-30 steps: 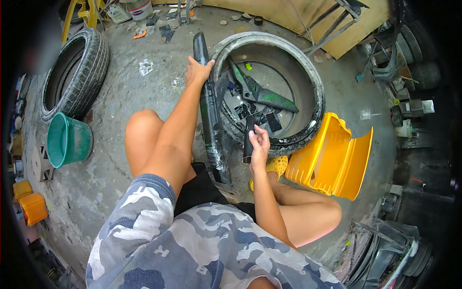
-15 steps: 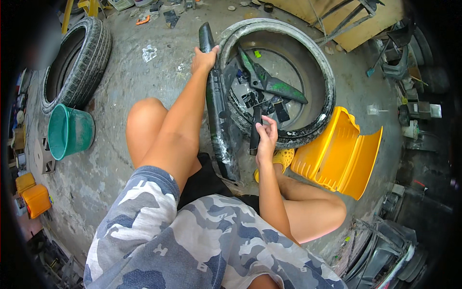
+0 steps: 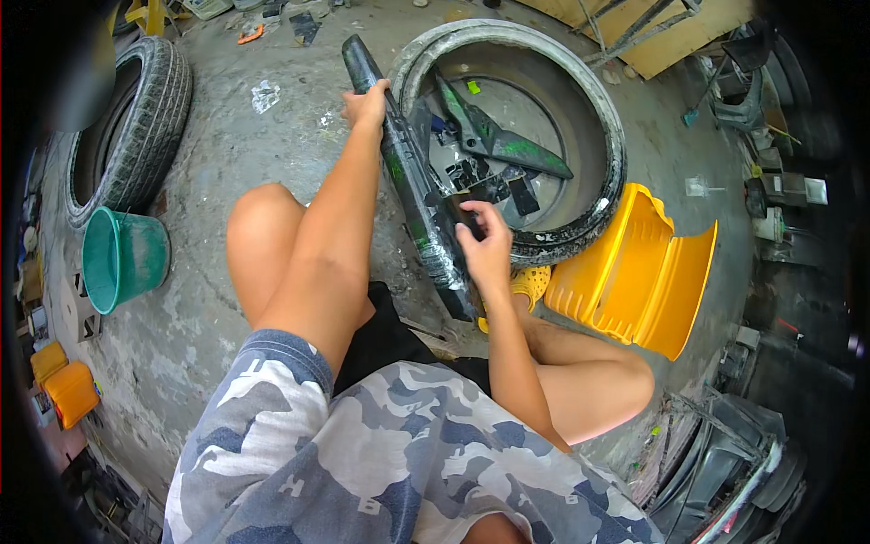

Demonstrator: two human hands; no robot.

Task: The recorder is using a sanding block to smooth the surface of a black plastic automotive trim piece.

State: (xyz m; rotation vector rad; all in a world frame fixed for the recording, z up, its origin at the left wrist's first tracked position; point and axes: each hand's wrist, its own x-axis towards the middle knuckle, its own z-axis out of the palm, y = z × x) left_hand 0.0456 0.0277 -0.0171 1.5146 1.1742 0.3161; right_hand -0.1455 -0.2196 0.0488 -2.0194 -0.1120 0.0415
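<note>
A long, narrow dark plastic panel (image 3: 405,168), with green traces and pale scuffs, slants in front of me along the near-left rim of a tire (image 3: 609,195). Near its far end, my left hand (image 3: 366,106) is wrapped around it. My right hand (image 3: 488,247) grips a black rectangular block (image 3: 464,214) against the panel's lower half; part of the block is hidden by my fingers. Inside the tire lies a dark green-streaked plastic piece (image 3: 494,138), with several small black scraps (image 3: 523,197) and a bright green bit (image 3: 473,87).
A broken yellow plastic bin (image 3: 625,281) lies right of my yellow clog (image 3: 533,283). At left are a green bucket (image 3: 127,258), another tire (image 3: 149,127) and an orange container (image 3: 72,393). Dark parts and a metal frame (image 3: 716,471) crowd the right side.
The black block has moved left from beside the panel onto it with my right hand. My left hand has tilted the panel, its far end shifting left and its near end right.
</note>
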